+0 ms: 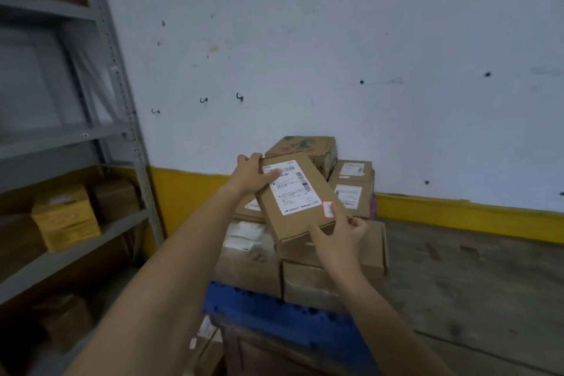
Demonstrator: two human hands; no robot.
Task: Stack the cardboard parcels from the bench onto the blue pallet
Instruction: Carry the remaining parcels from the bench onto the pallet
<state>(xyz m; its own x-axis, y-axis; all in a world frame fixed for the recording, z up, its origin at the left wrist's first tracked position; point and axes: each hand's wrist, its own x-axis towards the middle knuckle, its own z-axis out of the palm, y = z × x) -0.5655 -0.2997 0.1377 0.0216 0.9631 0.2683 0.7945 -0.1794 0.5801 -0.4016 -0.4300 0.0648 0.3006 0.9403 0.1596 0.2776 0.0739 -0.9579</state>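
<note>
- While the shelf rack along the left wall holds a yellow box and some brown ones, none of that looks like part of the job.
- Near the wall, the blue pallet carries the load; its near edge is bare.
- On it, the pile of parcels is at least two layers deep and reaches the pallet's far edge. I judge the stacking well along. No bench is in view, so what is left cannot be told.
- Over the middle of the pile, one flat parcel is tilted and not yet set down flat.
- Its far left corner is grasped by the left hand, fingers curled over the edge; the right hand pinches the near right corner.
- Facing up on it is a white label.
</note>
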